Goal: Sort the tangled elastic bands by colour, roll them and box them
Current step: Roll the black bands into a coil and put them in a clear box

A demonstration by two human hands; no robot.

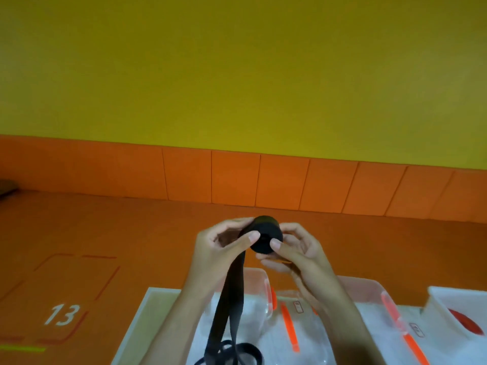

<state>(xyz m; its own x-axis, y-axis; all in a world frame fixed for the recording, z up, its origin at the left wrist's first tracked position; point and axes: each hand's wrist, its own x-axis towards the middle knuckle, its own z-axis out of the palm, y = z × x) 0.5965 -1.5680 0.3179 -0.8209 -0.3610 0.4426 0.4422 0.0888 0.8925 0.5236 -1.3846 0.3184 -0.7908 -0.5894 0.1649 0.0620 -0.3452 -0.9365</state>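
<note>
Roll slipping: the black flat elastic band wound into a thick roll (266,234) is held in mid-air over the orange bench (131,233) by finger pressure alone. If either thumb eases, I judge the outer turns could spring loose and unwind.
Hanging tail: the unrolled black strip (232,293) drops from the roll's left side to loose black coils (232,354) at the near edge. A snag or knot there could jerk the roll or wind a twist into it.
Boxing: the clear plastic boxes with orange latches (369,283) lie nearer than the hands. A slack roll may uncoil once set inside.
Colour mix-up: a red coil (465,321) sits in a white container (442,296) at the right, so the black roll belongs elsewhere.
Left hand (221,248): curled around the roll, thumb pressed on its near face, fingers wrapped over the far side.
Right hand (297,254): also curled, thumb tip on the roll's near face, fingers tucked under and behind it.
</note>
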